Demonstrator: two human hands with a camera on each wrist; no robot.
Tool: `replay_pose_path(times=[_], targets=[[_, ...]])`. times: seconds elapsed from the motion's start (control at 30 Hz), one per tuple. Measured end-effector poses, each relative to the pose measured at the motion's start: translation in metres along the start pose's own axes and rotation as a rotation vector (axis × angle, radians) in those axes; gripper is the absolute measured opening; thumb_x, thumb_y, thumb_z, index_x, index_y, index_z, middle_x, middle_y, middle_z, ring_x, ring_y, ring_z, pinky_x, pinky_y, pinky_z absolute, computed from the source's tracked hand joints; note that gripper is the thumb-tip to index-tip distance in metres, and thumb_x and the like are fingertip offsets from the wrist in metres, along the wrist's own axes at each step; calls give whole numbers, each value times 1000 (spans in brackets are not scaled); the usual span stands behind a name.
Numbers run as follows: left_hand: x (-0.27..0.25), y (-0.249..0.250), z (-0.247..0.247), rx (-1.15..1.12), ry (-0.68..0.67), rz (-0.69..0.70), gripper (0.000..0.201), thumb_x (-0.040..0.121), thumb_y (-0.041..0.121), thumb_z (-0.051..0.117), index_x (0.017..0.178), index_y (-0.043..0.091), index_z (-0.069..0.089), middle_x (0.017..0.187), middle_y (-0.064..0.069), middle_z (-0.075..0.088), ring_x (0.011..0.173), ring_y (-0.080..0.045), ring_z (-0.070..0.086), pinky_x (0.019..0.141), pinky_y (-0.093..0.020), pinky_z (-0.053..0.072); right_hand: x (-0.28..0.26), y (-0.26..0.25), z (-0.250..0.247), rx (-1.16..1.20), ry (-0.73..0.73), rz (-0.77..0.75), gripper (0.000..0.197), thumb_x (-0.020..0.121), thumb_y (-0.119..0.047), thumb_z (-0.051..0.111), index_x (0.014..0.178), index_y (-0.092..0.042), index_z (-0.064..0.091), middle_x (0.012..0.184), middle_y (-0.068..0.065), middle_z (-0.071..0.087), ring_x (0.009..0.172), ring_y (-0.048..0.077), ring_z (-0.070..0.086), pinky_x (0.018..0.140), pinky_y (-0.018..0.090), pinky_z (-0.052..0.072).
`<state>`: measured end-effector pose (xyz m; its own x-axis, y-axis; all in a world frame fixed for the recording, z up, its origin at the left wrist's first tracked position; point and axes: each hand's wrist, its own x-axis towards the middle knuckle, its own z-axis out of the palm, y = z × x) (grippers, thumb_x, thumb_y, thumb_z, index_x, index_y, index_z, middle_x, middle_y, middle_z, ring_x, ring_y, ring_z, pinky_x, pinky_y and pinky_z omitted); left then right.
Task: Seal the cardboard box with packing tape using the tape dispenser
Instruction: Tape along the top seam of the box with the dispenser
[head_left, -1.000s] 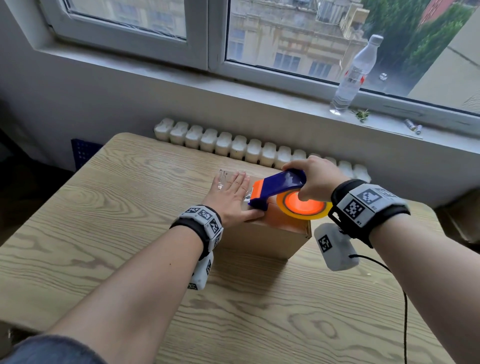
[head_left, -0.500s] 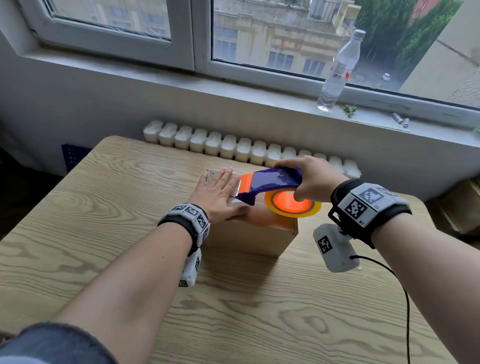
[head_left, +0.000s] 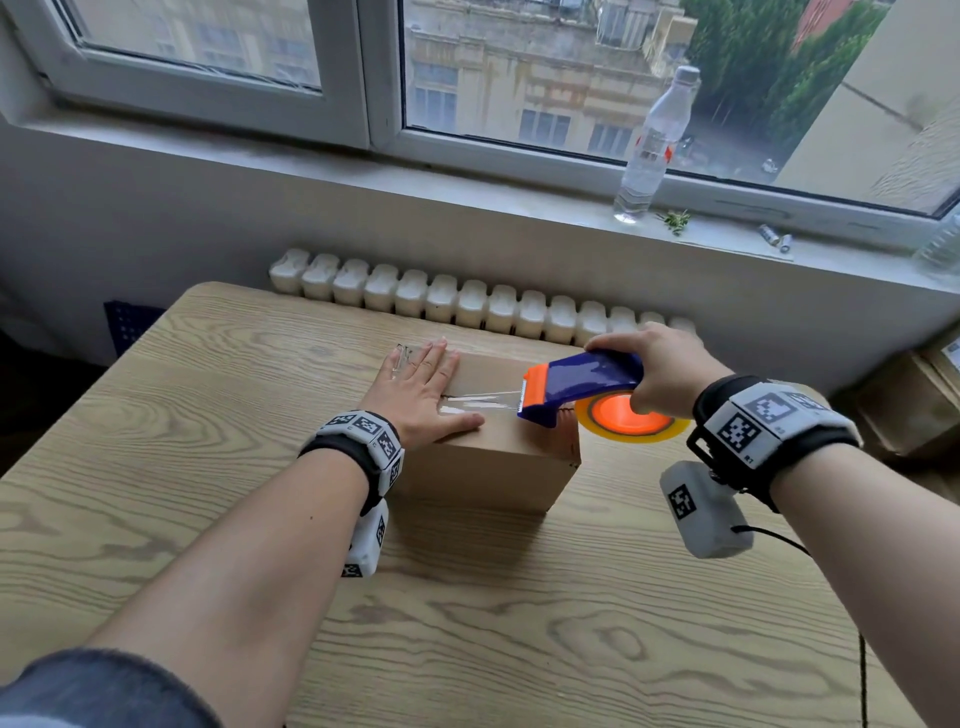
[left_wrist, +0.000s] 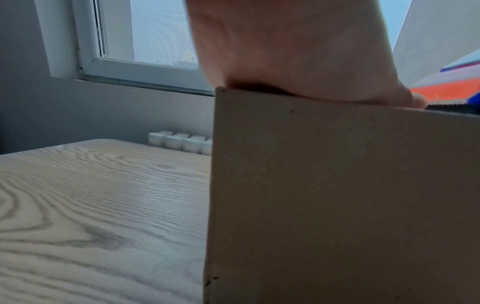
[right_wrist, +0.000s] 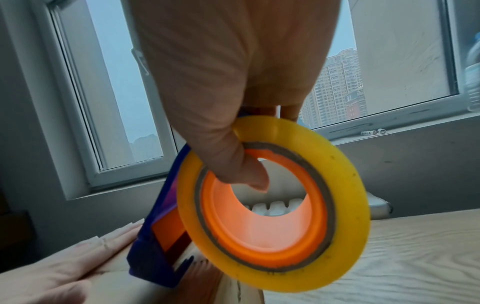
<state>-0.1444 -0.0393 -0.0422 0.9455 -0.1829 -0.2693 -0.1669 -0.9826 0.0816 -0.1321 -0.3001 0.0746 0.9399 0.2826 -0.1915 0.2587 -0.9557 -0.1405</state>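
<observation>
A small brown cardboard box stands in the middle of the wooden table. My left hand lies flat on the left part of its top, fingers straight. My right hand grips a blue and orange tape dispenser holding a yellow tape roll; its thumb hooks into the roll's orange core. The dispenser sits at the box's right end. A strip of clear tape runs along the box top from my left hand to the dispenser's blade.
A white radiator runs behind the table's far edge. On the windowsill stand a clear plastic bottle and some small items. More cardboard boxes sit off the table at the right. A cable trails from my right wrist.
My right hand has drawn the dispenser rightward across the box top to its right end, laying out clear tape. My left hand has stayed flat on the box's left part.
</observation>
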Motion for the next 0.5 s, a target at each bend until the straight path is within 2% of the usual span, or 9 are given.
replay_pose_path(times=[0.13, 0.37, 0.5], targets=[[-1, 0, -1, -8, 1, 4, 91, 85, 76, 19, 153, 23, -14, 161, 3, -20, 148, -11, -18, 120, -44, -12, 3, -4, 6, -19, 30, 1, 70, 76, 0, 55, 136, -35, 48, 98, 1, 39, 108, 25, 45, 83, 31, 38], [5, 13, -2, -77, 23, -67, 71, 96, 60, 15, 154, 24, -8, 162, 1, -15, 149, -14, -16, 119, -45, -13, 5, -2, 8, -9, 18, 16, 69, 77, 1, 56, 136, -34, 48, 96, 1, 37, 111, 26, 44, 85, 31, 37], [14, 37, -4, -120, -4, -25, 66, 99, 53, 15, 154, 24, -9, 161, 2, -18, 149, -14, -18, 120, -47, -12, 5, 0, 8, 2, 12, 24, 70, 76, 1, 57, 136, -34, 48, 97, 0, 38, 113, 27, 44, 89, 32, 38]])
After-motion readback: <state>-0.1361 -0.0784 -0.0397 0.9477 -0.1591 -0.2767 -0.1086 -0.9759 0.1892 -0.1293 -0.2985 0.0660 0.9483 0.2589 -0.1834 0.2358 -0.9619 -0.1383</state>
